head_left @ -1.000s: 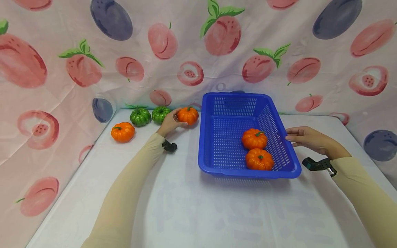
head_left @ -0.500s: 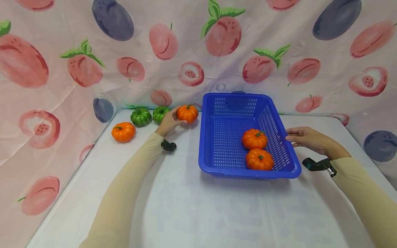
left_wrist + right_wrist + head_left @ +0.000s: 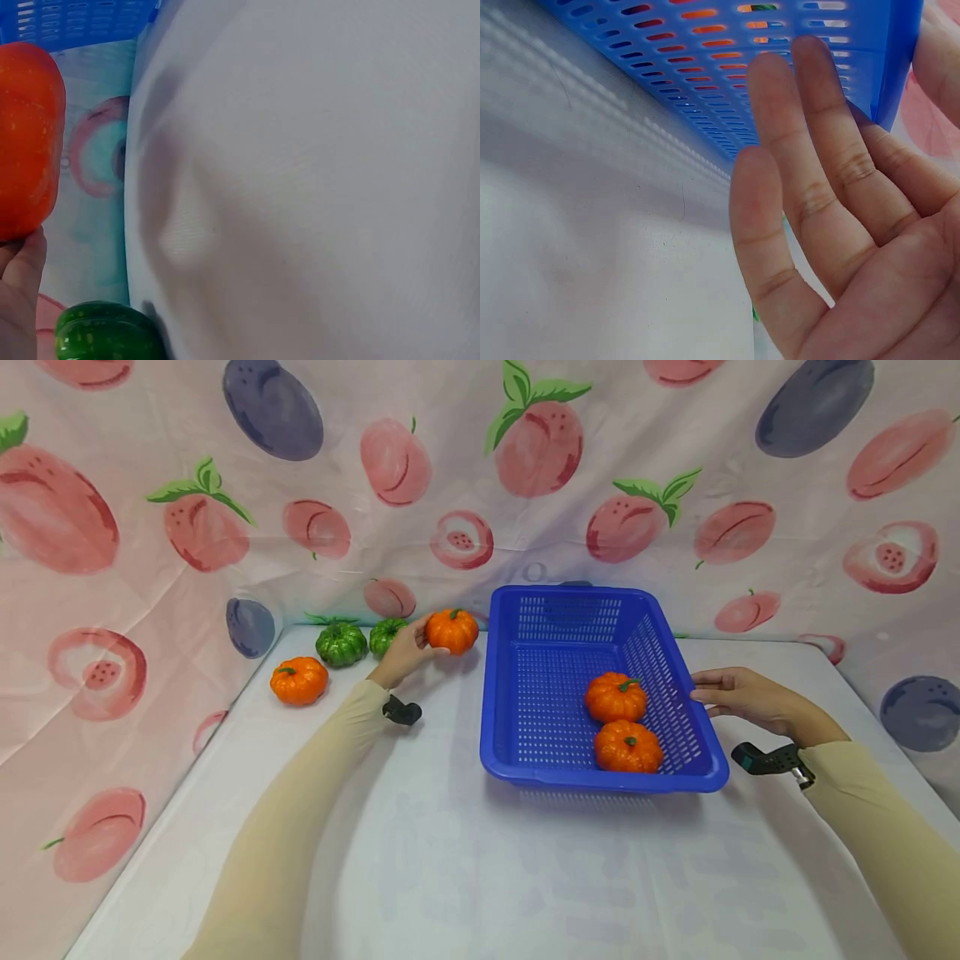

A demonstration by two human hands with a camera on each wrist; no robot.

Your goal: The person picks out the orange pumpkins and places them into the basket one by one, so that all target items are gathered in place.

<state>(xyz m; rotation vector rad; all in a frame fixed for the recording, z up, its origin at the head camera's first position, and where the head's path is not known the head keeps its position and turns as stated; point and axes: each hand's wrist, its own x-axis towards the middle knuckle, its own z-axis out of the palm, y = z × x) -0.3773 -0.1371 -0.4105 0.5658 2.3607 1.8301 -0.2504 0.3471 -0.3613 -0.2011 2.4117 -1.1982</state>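
Observation:
My left hand [image 3: 403, 658] holds a small orange pumpkin [image 3: 452, 633], thumb on its near side and fingers on its left. In the left wrist view the pumpkin [image 3: 26, 142] hangs off the table at the left edge, above the thumb. On the right, my right hand [image 3: 750, 700] grips the right rim of a blue plastic basket [image 3: 497, 693]. The right wrist view has the fingers [image 3: 825, 202] against the outside of the slotted wall and the thumb over the rim. Two orange pumpkins, one [image 3: 615, 697] behind the other [image 3: 628, 747], sit inside the basket's right side.
Two green pumpkins, one [image 3: 341, 644] left of the other [image 3: 386, 635], stand by the back edge of the white table [image 3: 480, 868]. The second is partly behind my left hand. Another orange pumpkin [image 3: 299, 681] lies further left. A fruit-print cloth [image 3: 465, 460] hangs behind.
My left hand has raised the orange pumpkin slightly and drawn it a little to the left. The right hand and the basket have stayed in place.

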